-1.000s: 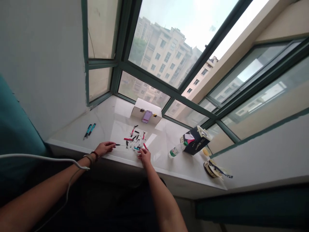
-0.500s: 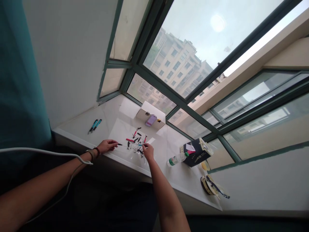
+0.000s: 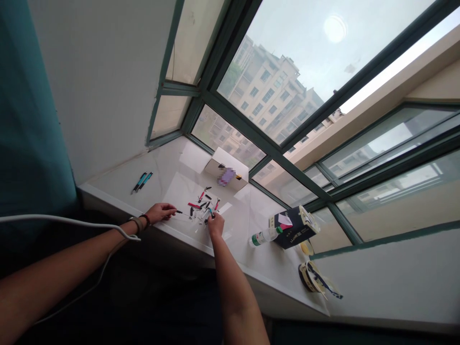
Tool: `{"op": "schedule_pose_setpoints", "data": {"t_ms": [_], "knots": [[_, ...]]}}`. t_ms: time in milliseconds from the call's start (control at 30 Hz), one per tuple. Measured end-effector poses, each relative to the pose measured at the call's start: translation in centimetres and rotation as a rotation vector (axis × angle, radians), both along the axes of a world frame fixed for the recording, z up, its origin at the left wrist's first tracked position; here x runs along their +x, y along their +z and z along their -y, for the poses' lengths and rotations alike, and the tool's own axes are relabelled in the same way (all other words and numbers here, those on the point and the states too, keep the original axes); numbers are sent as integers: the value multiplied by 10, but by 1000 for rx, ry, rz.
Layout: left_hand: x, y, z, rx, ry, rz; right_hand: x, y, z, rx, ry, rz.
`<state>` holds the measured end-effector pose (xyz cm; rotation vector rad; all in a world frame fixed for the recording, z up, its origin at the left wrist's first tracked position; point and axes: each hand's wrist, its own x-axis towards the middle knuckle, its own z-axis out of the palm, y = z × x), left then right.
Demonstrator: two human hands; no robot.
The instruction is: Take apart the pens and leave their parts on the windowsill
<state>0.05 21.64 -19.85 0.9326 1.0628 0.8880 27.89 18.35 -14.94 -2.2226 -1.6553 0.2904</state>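
Observation:
My left hand (image 3: 160, 213), over the front edge of the white sill, pinches a thin black pen part (image 3: 178, 212); a fine pale length seems to extend from its tip. The fingers of my right hand (image 3: 216, 224) are closed around a small blue-and-black pen part (image 3: 211, 211), partly covered by them. Between the hands lies a scatter of small black, clear and red pieces, among them a red pen barrel (image 3: 194, 205). Two blue-and-black pens (image 3: 142, 182) rest side by side at the left, apart from both hands.
A white box (image 3: 224, 168) stands against the window, a blurred purple item in front of it. To the right are a clear bottle (image 3: 264, 237) with a green cap, a dark box (image 3: 295, 229) and a round tub (image 3: 312, 278). A white cable (image 3: 72, 218) crosses my left forearm.
My right hand has shifted slightly left and down toward the loose pieces, and the blue pen part in it now points more upward. My left hand keeps its pinch, nearly still.

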Motion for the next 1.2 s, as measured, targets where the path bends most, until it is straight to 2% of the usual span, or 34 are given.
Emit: {"op": "schedule_pose_setpoints", "data": {"t_ms": [333, 633, 867, 1067, 1200], "knots": [[0, -4, -4, -22, -12, 21, -9, -6, 6, -24, 230, 63], [1, 3, -2, -22, -7, -3, -17, -6, -9, -115, 291, 166], [1, 7, 0, -30, -5, 6, -11, 5, -13, -225, 430, 343], [1, 7, 0, -17, -2, 0, -17, 18, -11, -274, 375, 418], [1, 7, 0, -7, -5, -10, -17, 21, -8, -165, 309, 311]]}}
